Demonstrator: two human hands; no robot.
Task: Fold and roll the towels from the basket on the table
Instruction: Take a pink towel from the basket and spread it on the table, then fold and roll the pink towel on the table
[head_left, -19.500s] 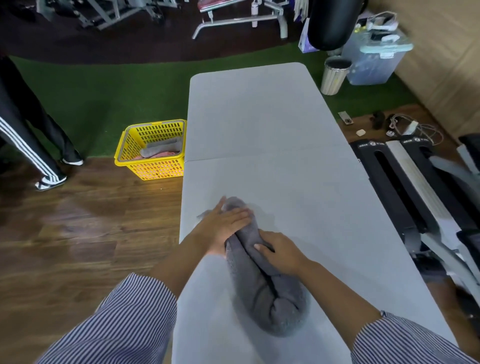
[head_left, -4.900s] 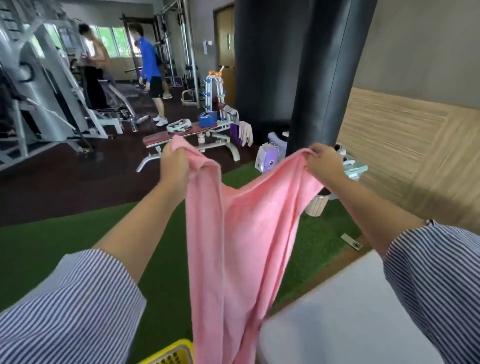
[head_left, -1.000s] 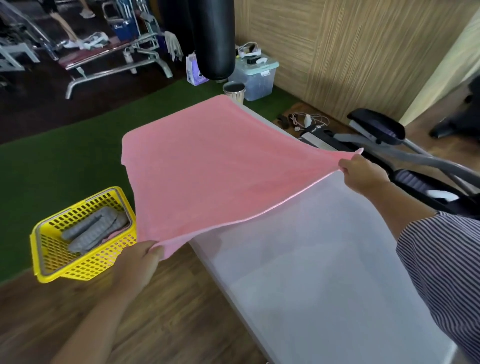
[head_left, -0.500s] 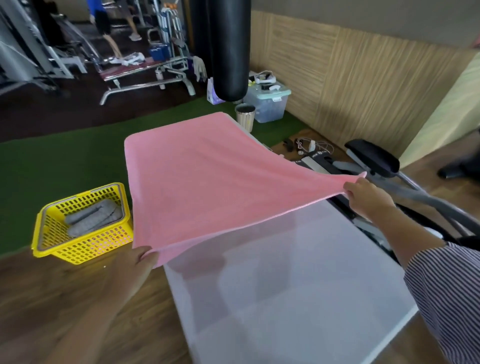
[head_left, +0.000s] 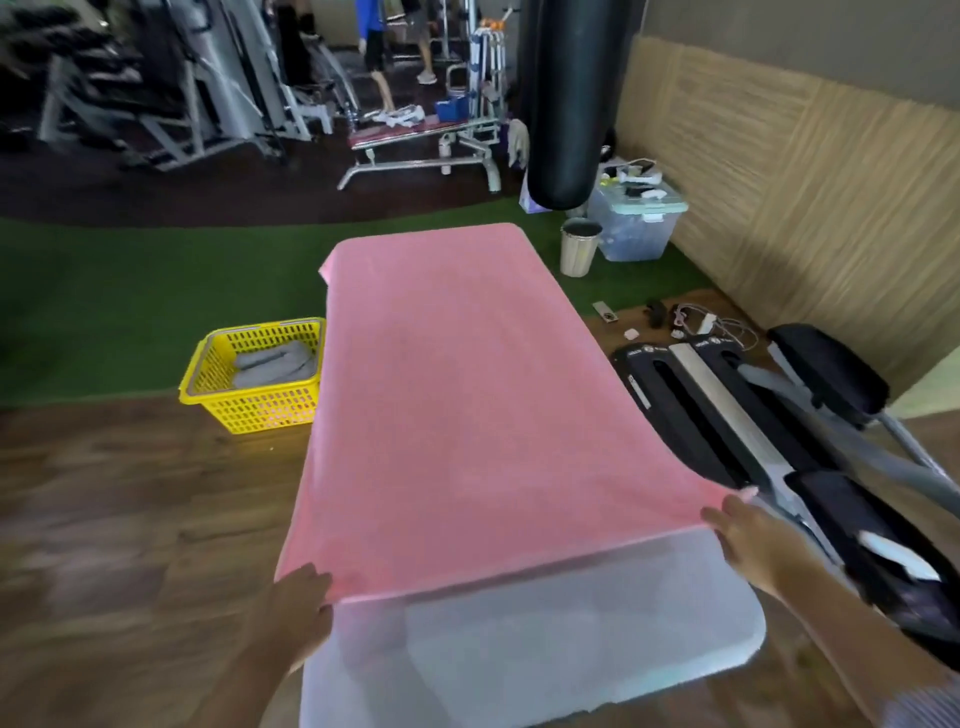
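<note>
Towel (head_left: 457, 415) on table (head_left: 545, 649); basket (head_left: 260, 405) left (on floor).

Dim, soft indoor light; heavy motion blur on near wood floor (head_left: 104, 545); wide-angle bending at edges; far gym dark.

Hanging black punching bag (head_left: 563, 98), steel bin (head_left: 579, 253), weight bench (head_left: 423, 143)

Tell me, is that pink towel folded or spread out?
Spread out. The pink towel lies as one flat sheet along the table, with the left hand and right hand holding its near corners.
</note>
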